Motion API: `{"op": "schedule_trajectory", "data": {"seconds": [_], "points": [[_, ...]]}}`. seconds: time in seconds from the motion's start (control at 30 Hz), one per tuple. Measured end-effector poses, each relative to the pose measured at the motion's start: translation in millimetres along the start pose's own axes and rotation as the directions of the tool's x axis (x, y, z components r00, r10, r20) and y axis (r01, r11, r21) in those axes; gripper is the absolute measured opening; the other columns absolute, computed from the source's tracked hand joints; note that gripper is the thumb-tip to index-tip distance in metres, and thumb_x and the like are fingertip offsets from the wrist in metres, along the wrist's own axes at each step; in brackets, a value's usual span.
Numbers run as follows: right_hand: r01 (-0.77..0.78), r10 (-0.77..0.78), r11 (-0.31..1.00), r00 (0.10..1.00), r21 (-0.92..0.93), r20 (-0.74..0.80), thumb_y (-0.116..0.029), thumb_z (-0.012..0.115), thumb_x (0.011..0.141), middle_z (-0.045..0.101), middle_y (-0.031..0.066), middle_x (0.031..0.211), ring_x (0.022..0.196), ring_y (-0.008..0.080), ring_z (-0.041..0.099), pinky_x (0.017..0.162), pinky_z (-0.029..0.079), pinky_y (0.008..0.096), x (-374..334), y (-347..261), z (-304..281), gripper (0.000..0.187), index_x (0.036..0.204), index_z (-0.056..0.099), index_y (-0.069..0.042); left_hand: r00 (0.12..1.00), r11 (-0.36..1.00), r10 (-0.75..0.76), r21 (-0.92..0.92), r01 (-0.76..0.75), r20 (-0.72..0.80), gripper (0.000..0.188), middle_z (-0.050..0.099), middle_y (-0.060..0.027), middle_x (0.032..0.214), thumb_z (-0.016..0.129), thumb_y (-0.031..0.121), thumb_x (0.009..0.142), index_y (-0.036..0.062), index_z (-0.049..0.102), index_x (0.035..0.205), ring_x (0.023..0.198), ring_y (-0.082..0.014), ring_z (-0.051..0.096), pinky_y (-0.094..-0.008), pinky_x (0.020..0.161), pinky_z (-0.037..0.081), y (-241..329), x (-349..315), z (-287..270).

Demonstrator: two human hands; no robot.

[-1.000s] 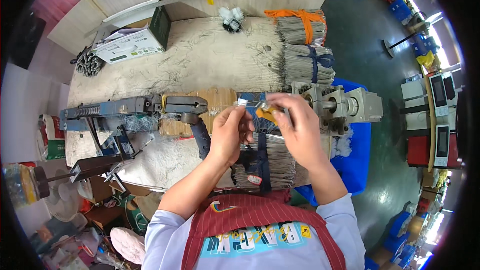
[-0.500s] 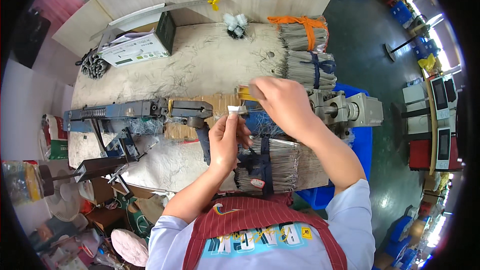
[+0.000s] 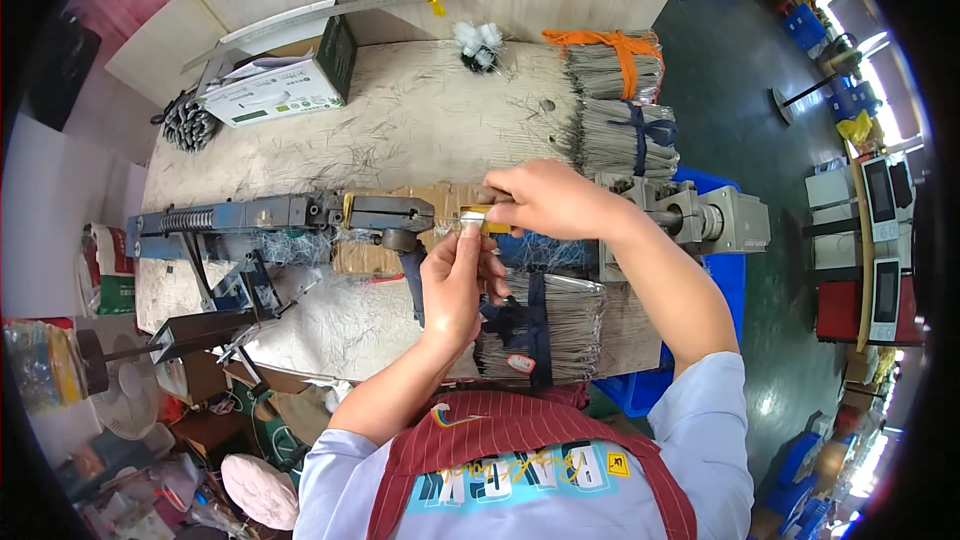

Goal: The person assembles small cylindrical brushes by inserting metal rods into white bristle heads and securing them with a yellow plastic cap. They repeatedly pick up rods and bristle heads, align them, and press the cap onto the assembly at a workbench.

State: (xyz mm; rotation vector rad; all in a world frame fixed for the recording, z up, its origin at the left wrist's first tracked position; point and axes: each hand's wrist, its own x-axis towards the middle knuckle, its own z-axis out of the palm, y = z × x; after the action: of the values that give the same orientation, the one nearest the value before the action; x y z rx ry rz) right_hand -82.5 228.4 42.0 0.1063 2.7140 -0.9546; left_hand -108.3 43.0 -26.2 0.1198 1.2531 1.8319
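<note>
Small yellow-and-silver metal clip, pinched between left hand and right hand above the scratched wooden workbench, looks light, stiff and slippery, best gripped by its edges.

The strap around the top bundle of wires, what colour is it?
Orange strap, clear in the head view.
</note>
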Motion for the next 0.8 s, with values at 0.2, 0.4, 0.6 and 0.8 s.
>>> {"op": "schedule_trajectory", "data": {"seconds": [0.2,0.4,0.6,0.8], "points": [[-0.061,0.069,0.996,0.99,-0.069,0.12,-0.017,0.063,0.087,0.067,0.0161,0.082,0.073,0.0255,0.067,0.065,0.052,0.0374,9.3,-8.3,-17.6,0.023,0.098,0.061,0.004,0.998,0.96,-0.06,-0.273,0.063,0.022,0.048,0.056,-0.0231,0.124,0.044,0.035,0.102,-0.0069,0.046,0.125,0.12,-0.0313,0.055,-0.0446,0.103,0.046,17.1,-4.2,8.9],[0.001,-0.042,0.989,0.961,-0.147,-0.273,-0.014,0.056,0.094,0.065,0.0136,0.092,0.072,0.0219,0.065,0.071,0.053,0.0349,-33.2,2.5,-26.0,0.026,0.114,0.057,0.001,0.979,0.823,-0.11,-0.537,0.186,0.17,0.069,0.033,-0.0304,0.144,0.042,0.043,0.1,-0.0111,0.026,0.14,0.136,-0.0396,0.035,-0.048,0.114,0.031,41.8,-12.1,0.6],[0.099,0.0,0.958,0.938,0.27,-0.345,-0.009,0.056,0.093,0.06,0.0126,0.096,0.079,0.0231,0.063,0.073,0.05,0.0336,-71.3,-17.4,-2.3,0.018,0.108,0.058,0.0,0.985,0.854,-0.109,-0.496,0.16,0.131,0.071,0.033,-0.0308,0.143,0.043,0.045,0.099,-0.0123,0.027,0.138,0.136,-0.0399,0.034,-0.0482,0.114,0.03,41.4,-14.4,-0.8],[0.184,-0.318,0.939,0.788,-0.29,-0.528,-0.011,0.065,0.082,0.052,0.0109,0.086,0.083,0.0291,0.057,0.071,0.048,0.039,-44.4,-22.9,49.2,0.013,0.088,0.056,-0.004,0.989,0.861,-0.117,-0.488,0.145,0.089,0.066,0.035,-0.0285,0.143,0.042,0.044,0.099,-0.01,0.033,0.135,0.136,-0.0365,0.035,-0.0477,0.116,0.027,39.2,-14.6,3.4]]}}
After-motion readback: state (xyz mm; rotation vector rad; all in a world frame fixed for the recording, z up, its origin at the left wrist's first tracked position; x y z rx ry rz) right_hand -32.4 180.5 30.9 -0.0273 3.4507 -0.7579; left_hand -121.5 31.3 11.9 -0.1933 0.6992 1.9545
